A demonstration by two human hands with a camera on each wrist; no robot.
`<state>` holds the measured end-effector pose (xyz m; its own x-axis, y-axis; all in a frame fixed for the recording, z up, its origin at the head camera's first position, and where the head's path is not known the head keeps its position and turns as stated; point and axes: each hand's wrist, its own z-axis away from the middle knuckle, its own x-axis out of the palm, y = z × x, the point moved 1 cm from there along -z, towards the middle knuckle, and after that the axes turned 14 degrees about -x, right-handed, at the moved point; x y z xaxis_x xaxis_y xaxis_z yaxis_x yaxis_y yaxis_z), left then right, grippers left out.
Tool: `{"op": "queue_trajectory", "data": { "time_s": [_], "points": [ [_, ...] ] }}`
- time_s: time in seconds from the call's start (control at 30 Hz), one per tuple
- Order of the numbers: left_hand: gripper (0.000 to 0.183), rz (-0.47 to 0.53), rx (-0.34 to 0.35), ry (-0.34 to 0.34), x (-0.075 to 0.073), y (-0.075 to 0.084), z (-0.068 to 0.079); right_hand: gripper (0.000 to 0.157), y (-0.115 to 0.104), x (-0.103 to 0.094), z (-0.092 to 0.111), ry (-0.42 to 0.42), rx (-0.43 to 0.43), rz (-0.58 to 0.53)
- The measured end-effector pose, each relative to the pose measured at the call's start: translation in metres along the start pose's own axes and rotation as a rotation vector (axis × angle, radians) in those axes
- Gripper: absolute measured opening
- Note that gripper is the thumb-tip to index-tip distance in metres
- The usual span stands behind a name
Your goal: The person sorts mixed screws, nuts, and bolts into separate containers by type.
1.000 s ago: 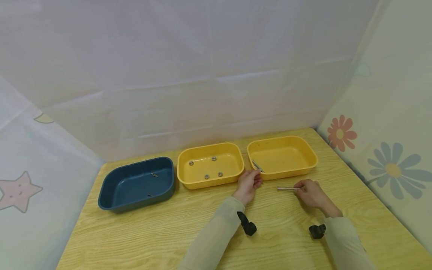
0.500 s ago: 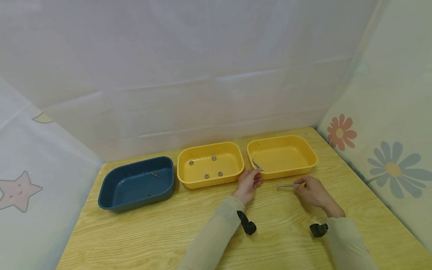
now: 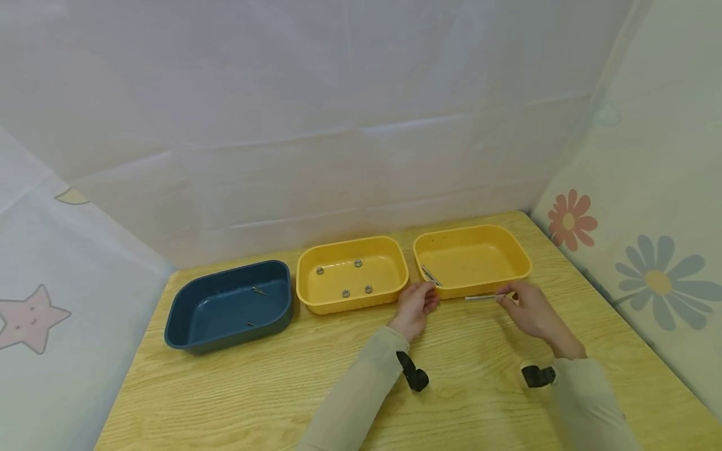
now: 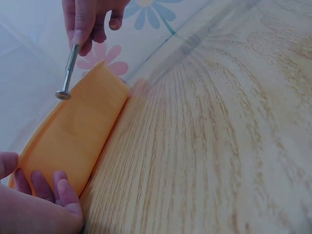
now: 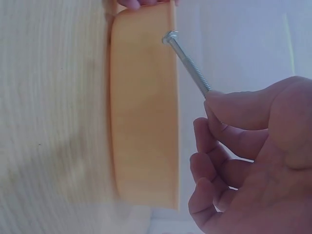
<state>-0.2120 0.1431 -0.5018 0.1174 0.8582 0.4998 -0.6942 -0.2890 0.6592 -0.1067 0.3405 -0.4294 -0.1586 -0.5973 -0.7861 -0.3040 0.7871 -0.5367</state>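
My right hand (image 3: 530, 310) pinches a silver bolt (image 3: 481, 297) by its threaded end, between thumb and forefinger. The bolt's round head (image 5: 170, 36) points left, toward my other hand. It hovers just in front of the right-hand yellow bin (image 3: 479, 290). At that bin's front left corner, my left hand (image 3: 414, 307) grips the rim, thumb over the top and fingers against the outer wall (image 4: 73, 126). Inside that corner lie more long bolts (image 3: 430, 274), partly hidden by the front wall and my fingertips.
A second yellow bin (image 3: 338, 308) with several nuts (image 3: 358, 264) stands left of my left hand. Farther left is a dark blue bin (image 3: 225, 307) holding a few small thin metal pieces (image 3: 258, 290). Fabric walls border the wooden table (image 3: 254, 388) behind and at both sides.
My right hand has lifted the bolt and carried it forward, closer to the right-hand bin's front wall. The left hand keeps its grip on the rim in the same place.
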Motion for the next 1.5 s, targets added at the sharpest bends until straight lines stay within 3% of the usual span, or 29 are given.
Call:
{"op": "queue_trajectory", "data": {
  "time_s": [0.37,1.0,1.5],
  "points": [
    [0.009,0.005,-0.007,0.021,0.001,0.001,0.001,0.014,-0.007,-0.005,-0.005,0.100,-0.056,0.018],
    [0.007,-0.002,-0.008,0.015,0.000,0.001,0.002,0.019,0.010,0.019,-0.015,0.327,0.095,-0.001],
    [0.007,-0.009,-0.006,0.016,0.001,0.001,0.003,0.021,0.017,0.030,-0.019,0.283,0.185,0.014]
  ]
}}
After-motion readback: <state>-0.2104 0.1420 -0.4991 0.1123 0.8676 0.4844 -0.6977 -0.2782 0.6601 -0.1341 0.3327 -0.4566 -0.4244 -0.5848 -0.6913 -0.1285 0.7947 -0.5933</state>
